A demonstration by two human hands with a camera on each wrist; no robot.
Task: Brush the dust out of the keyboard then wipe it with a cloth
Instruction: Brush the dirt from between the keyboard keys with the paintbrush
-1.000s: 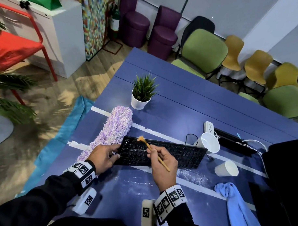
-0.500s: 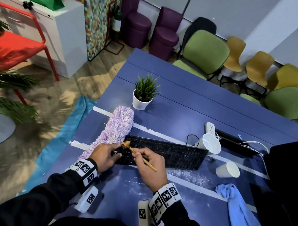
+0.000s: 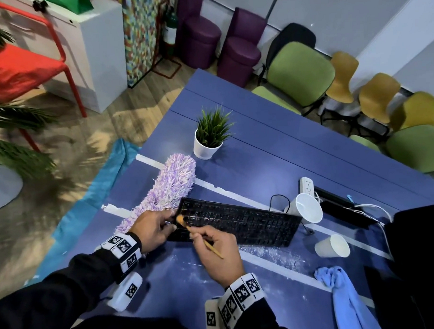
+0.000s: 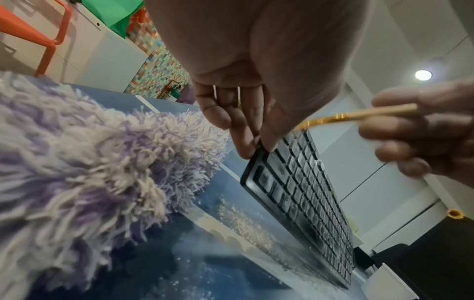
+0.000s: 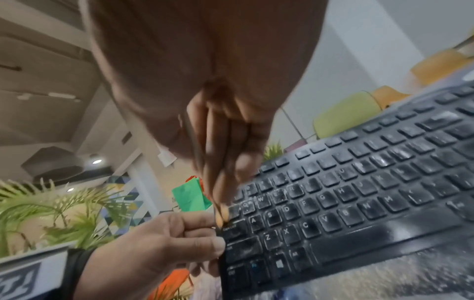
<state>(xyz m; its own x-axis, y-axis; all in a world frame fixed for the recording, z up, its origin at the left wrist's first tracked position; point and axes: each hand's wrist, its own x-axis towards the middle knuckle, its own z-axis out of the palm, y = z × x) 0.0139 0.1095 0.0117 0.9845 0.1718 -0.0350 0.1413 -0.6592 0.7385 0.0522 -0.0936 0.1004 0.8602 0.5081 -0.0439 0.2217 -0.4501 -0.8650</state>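
Observation:
A black keyboard speckled with white dust lies on the blue table, its far edge tilted up. My left hand grips its left end, thumb on top. In my right hand a small wooden-handled brush is pinched like a pen. Its orange bristles touch the keys at the left end, right by my left thumb. A light blue cloth lies on the table at the near right.
A fluffy purple duster lies left of the keyboard. A potted plant stands behind. Two white paper cups lie on their sides at the right, near a power strip and cables. White dust covers the table in front.
My right hand has swept the brush leftward across the keys, from the upper middle to the left end beside my left thumb. The left hand kept its hold.

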